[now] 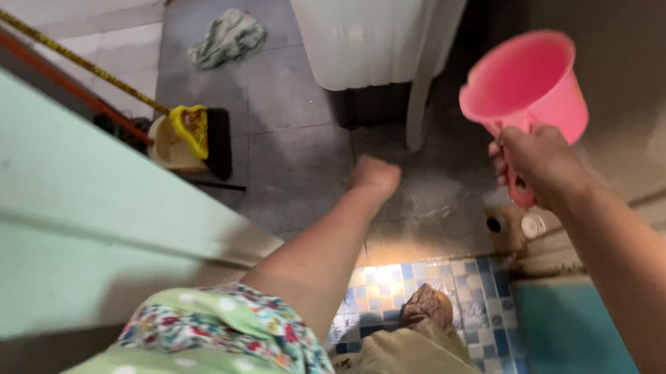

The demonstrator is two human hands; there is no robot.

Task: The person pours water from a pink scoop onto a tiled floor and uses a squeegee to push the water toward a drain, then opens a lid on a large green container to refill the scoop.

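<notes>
Your right hand (pixel 541 160) was clenched round the handle of the pink jug (pixel 526 80), held up far right with its mouth tilted leftward, while your left hand (pixel 375 176) hung fisted, empty, lower left of it over the grey floor (pixel 288 137).

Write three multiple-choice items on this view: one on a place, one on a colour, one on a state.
1. Where does the crumpled cloth lie?
A. on the grey floor
B. in the dipper
C. on the blue tiles

2. What colour is the dipper?
A. green
B. pink
C. white

3. How is the left hand?
A. flat open
B. closed in a fist, holding nothing visible
C. gripping the broom

Answers: 1 A, it rests on the floor near the white appliance. 2 B, plainly pink. 3 B, its fingers are curled; the right hand grips the dipper's handle.
</notes>
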